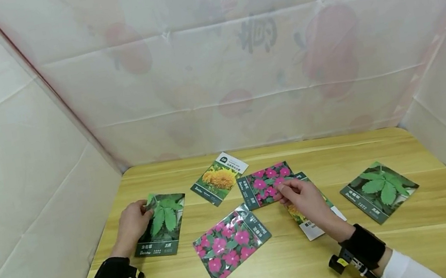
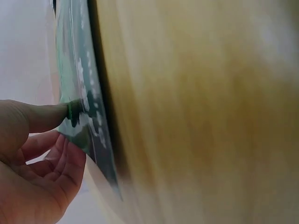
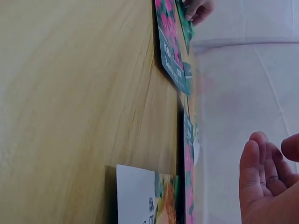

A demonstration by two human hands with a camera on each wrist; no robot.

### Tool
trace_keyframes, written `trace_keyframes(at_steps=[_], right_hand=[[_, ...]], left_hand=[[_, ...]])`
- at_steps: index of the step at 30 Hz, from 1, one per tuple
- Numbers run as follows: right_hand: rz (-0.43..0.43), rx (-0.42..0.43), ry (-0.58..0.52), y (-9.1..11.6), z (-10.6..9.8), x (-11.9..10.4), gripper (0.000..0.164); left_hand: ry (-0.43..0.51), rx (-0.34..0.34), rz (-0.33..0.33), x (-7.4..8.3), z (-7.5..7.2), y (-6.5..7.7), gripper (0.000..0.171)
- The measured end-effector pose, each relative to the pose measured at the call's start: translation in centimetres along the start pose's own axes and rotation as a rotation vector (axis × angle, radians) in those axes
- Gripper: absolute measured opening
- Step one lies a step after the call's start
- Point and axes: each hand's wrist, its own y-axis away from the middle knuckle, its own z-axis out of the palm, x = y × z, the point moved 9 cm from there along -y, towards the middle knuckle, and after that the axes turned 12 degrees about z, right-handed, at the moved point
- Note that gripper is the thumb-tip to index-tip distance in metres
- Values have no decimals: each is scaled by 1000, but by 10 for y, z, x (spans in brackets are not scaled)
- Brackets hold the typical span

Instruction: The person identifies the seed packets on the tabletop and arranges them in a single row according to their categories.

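At the table's left, my left hand (image 1: 133,225) pinches the side edge of a seed packet with green leaves (image 1: 166,222). The left wrist view shows the thumb on top of this leaf packet (image 2: 77,60) and fingers beneath its edge. My right hand (image 1: 306,199) hovers over a pink-flower packet (image 1: 261,182) and a yellow-flower packet (image 1: 313,229), partly covering both. In the right wrist view the right hand (image 3: 273,182) has loosely bent fingers and holds nothing; the yellow-flower packet's white end (image 3: 135,191) lies below.
Another pink-flower packet (image 1: 232,245) lies front centre on the wooden table (image 1: 308,277). A second yellow-flower packet (image 1: 221,178) touches the upper pink one at the back. To the right lies another green-leaf packet (image 1: 380,191). Pale sheets (image 1: 194,75) wall in the back and sides.
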Motion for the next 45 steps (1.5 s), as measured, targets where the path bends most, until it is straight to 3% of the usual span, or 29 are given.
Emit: trace_keyframes(at_steps=[3, 5, 7, 12, 17, 21, 25, 29, 33, 37, 45], right_hand=[[-17, -1, 18, 0, -1, -1, 37], [-50, 4, 89, -1, 0, -2, 34], [-116, 30, 218, -1, 2, -6, 29], [-336, 97, 657, 6, 22, -22, 21], [-441, -36, 994, 14, 60, -23, 41], [-431, -174, 1158, 16, 85, -11, 61], [-349, -237, 1208, 12, 91, 3, 72], [-258, -244, 1197, 4, 81, 11, 77], [-229, -247, 1178, 0, 66, 14, 76], [-210, -236, 1160, -3, 47, 17, 75], [-179, -223, 1141, -5, 8, 27, 75]], left_hand=[[-23, -1, 4, 2, -1, 0, 40], [-38, 0, 7, 3, -2, -1, 39], [-51, 1, 5, 4, -2, 0, 38], [-80, -1, -1, 7, -5, 1, 38], [-106, 56, 51, 12, -8, 4, 41], [-151, 147, 127, 4, 1, -3, 41], [-199, 203, 200, -2, 17, -15, 41], [-117, 214, 248, 40, 6, -10, 38], [-82, 210, 274, 80, -6, -4, 36], [-77, 166, 260, 99, -4, -6, 35], [-101, 134, 268, 119, 7, -16, 34]])
